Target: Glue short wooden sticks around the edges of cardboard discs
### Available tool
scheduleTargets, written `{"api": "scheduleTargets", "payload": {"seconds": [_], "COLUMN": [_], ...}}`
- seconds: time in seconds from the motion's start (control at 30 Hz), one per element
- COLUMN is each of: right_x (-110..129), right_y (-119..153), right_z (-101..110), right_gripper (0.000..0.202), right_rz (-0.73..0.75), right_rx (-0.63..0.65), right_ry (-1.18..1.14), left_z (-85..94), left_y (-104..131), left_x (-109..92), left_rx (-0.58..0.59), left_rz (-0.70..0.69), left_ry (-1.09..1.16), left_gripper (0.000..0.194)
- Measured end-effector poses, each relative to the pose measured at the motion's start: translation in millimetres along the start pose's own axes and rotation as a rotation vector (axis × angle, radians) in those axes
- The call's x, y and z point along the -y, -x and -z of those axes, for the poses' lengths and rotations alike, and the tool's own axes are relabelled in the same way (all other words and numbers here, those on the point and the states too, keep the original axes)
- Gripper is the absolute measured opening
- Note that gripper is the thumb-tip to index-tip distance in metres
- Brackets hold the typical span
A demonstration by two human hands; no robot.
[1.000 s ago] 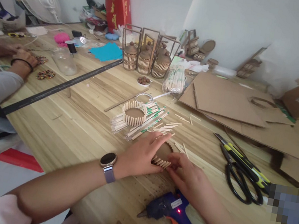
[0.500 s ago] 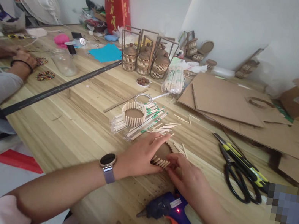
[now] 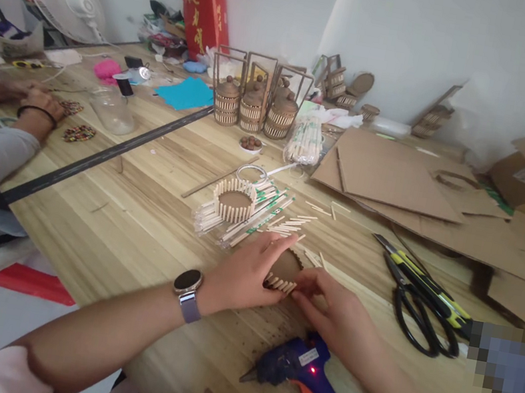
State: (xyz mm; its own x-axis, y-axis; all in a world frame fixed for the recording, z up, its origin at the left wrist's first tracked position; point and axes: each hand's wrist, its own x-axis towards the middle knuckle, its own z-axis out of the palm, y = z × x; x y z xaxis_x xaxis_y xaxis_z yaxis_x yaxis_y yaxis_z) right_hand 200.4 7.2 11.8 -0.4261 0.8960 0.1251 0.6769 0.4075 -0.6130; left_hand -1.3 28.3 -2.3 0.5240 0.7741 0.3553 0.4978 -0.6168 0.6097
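My left hand (image 3: 250,269) grips a round cardboard base (image 3: 287,266) by its left side, with short wooden sticks standing along part of its near edge. At the base's right near edge, the fingertips of my right hand (image 3: 332,307) are pinched together against the last sticks; whether a single stick sits between them is hidden. Just below lies a blue hot glue gun (image 3: 287,362) with an orange trigger and a red light on. Behind my left hand, a finished ring of upright sticks on a cardboard base (image 3: 235,200) rests on wrapped stick packets. Loose cut sticks (image 3: 288,225) lie beyond the base.
Black scissors (image 3: 416,318) and a yellow utility knife (image 3: 429,287) lie to the right, before stacked cardboard sheets (image 3: 398,173). Small lidded baskets (image 3: 253,103) and a bowl of brown beads (image 3: 250,144) stand behind. At left, another person's hands (image 3: 42,103) handle beads.
Both hands stay at the cardboard base, with my right fingers shifting slightly at its edge. Otherwise the view is almost the same.
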Motion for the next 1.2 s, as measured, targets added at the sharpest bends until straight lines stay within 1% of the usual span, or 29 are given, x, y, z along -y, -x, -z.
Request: {"api": "scheduleTargets", "payload": {"seconds": [0.1,0.13,0.17,0.2,0.27,0.33,0.37,0.43,0.47,0.53,0.63,0.73,0.83,0.9,0.97,1.03,1.07,1.13,1.17,1.2], "right_x": [10,15,19,24,31,34,34,30,28,25,23,21,12,4,-1,-2,-2,1,2,3], "right_y": [-1,0,1,4,12,24,32,47,53,62,69,74,77,77,75,74,73,73,73,72], "right_z": [19,27,35,42,52,57,56,50,46,37,24,18,19,23,30,35,37,36,35,32], "right_gripper": [0.012,0.015,0.019,0.022,0.027,0.024,0.020,0.006,0.006,0.012,0.014,0.011,0.000,0.004,0.008,0.019,0.024,0.029,0.029,0.027], "right_rz": [-0.041,-0.055,-0.075,-0.107,-0.172,-0.244,-0.272,-0.301,-0.324,-0.372,-0.364,-0.362,-0.423,-0.473,-0.514,-0.564,-0.596,-0.663,-0.687,-0.697], "right_rx": [-0.026,-0.015,0.024,0.092,0.285,0.441,0.490,0.511,0.493,0.484,0.401,0.328,0.266,0.205,0.181,0.161,0.119,-0.028,-0.092,-0.129], "right_ry": [0.035,0.050,0.068,0.088,0.112,0.161,0.190,0.212,0.232,0.234,0.167,0.073,-0.067,-0.202,-0.332,-0.444,-0.499,-0.622,-0.690,-0.757], "left_z": [2.9,3.8,4.5,4.9,4.5,2.4,0.9,-1.9,-3.1,-4.8,-5.8,-6.1,-5.7,-5.1,-4.5,-4.4,-4.6,-5.1,-5.3,-5.5], "left_y": [0,1,1,1,0,1,1,1,1,1,1,1,1,1,1,1,1,1,1,2], "left_x": [1,2,3,4,6,6,6,4,4,2,1,1,2,2,2,3,3,3,3,4], "left_rx": [0.000,-0.003,-0.008,-0.012,-0.017,-0.021,-0.024,-0.033,-0.034,-0.040,-0.058,-0.065,-0.064,-0.064,-0.064,-0.066,-0.067,-0.068,-0.068,-0.067], "left_rz": [0.017,0.026,0.036,0.045,0.064,0.100,0.124,0.169,0.178,0.178,0.160,0.143,0.138,0.136,0.120,0.100,0.097,0.105,0.112,0.118], "left_ry": [0.003,0.005,0.007,0.011,0.029,0.050,0.055,0.041,0.030,0.005,-0.029,-0.044,-0.044,-0.040,-0.028,-0.015,-0.011,-0.009,-0.009,-0.009], "left_gripper": [0.085,0.086,0.088,0.090,0.098,0.108,0.111,0.110,0.107,0.102,0.096,0.095,0.096,0.097,0.098,0.099,0.100,0.100,0.100,0.100]}}
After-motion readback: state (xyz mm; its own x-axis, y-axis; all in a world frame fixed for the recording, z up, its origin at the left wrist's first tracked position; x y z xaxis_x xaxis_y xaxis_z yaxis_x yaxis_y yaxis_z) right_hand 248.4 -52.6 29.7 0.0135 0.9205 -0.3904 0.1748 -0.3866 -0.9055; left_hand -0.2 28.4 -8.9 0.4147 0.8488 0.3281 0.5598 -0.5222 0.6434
